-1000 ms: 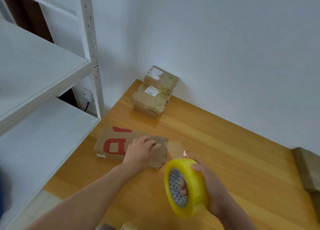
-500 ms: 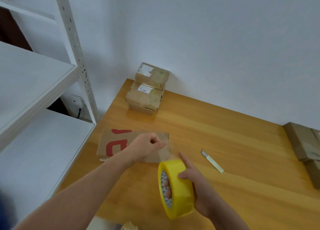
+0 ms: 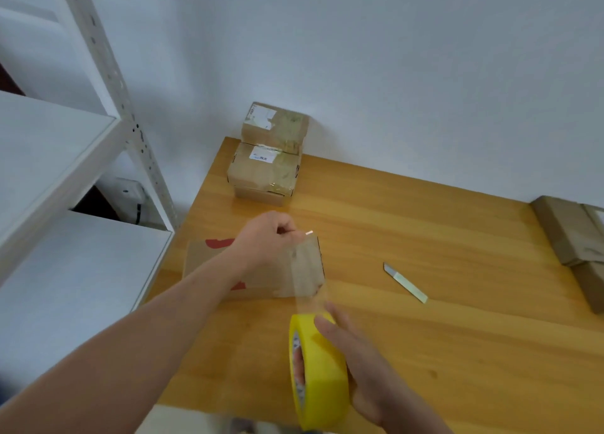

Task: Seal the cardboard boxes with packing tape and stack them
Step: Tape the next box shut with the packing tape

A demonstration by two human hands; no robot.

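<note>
Left hand (image 3: 264, 241) pinches tape (image 3: 307, 270) stretched from right hand's (image 3: 369, 368) roll (image 3: 323, 384) over box (image 3: 202, 257).

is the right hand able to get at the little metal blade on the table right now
Probably not yet: the right hand grips the yellow tape roll. The way to the small metal blade over the wooden table looks unobstructed.

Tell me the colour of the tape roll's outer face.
Bright yellow on the tape roll, held in the right hand; head view.
</note>
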